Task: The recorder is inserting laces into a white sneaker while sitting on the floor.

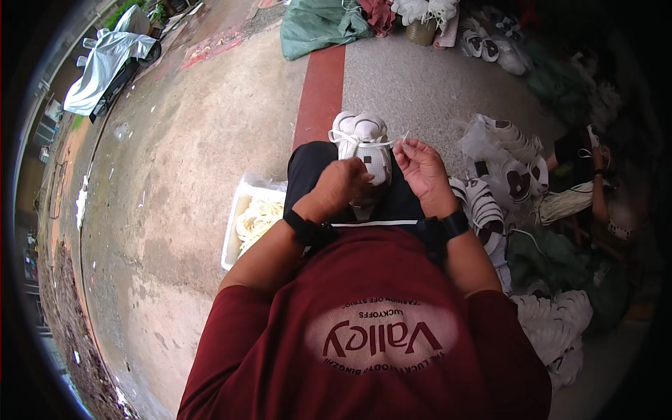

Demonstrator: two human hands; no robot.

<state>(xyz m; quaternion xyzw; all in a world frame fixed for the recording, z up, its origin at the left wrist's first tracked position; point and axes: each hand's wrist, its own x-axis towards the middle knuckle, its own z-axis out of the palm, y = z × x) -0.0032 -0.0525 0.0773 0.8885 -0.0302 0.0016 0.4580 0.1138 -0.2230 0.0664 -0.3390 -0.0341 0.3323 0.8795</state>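
A pair of white sneakers [360, 129] rests between my knees, toes pointing away from me. A white shoelace [381, 144] runs across them, looped at the left and drawn out to the right. My right hand [424, 171] pinches the end of this lace between thumb and fingertips, just right of the shoes. Over the near left side of the sneakers, my left hand [341, 183] is closed with its fingers curled inward. Whatever it may hold is hidden under the fingers.
Left of my leg stands a white bin [234, 222] of pale laces. Many white shoes [484, 210] lie in stacks along my right, some in clear plastic. Another person's arm [599, 189] shows at the far right. Ahead lies a green sack [318, 31]; a covered motorbike [108, 66] stands far left.
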